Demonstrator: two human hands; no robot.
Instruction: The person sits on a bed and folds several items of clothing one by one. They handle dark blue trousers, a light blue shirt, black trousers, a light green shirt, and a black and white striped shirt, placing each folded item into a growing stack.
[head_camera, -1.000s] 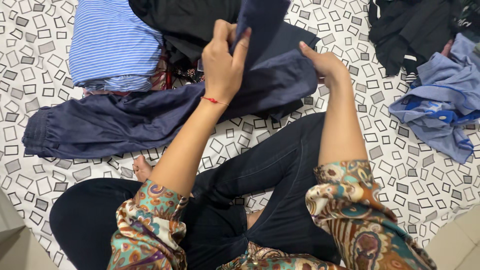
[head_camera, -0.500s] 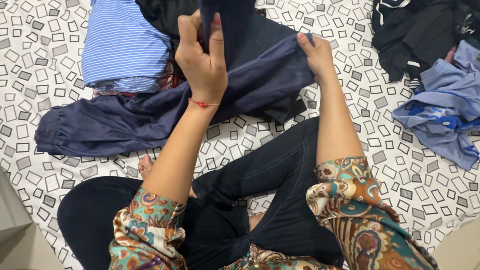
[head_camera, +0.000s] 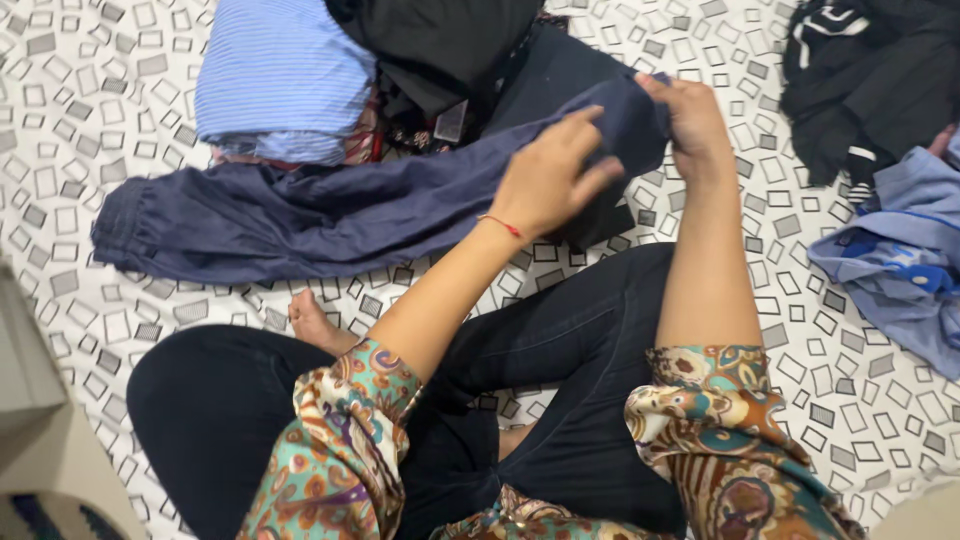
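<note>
A pair of navy blue trousers lies stretched across the patterned bedsheet, its cuffed end at the left. My left hand rests on the trousers' upper part, fingers bent over the cloth. My right hand grips the fabric's top right corner. I sit cross-legged in dark trousers and paisley sleeves just below the garment.
A folded blue striped shirt and a black garment lie behind the trousers. Black clothes and a light blue shirt lie at the right. A pale box edge stands at the lower left.
My left hand had lifted a fold of the trousers upward; it has now come down and right onto the cloth. My right hand stays gripping the right corner.
</note>
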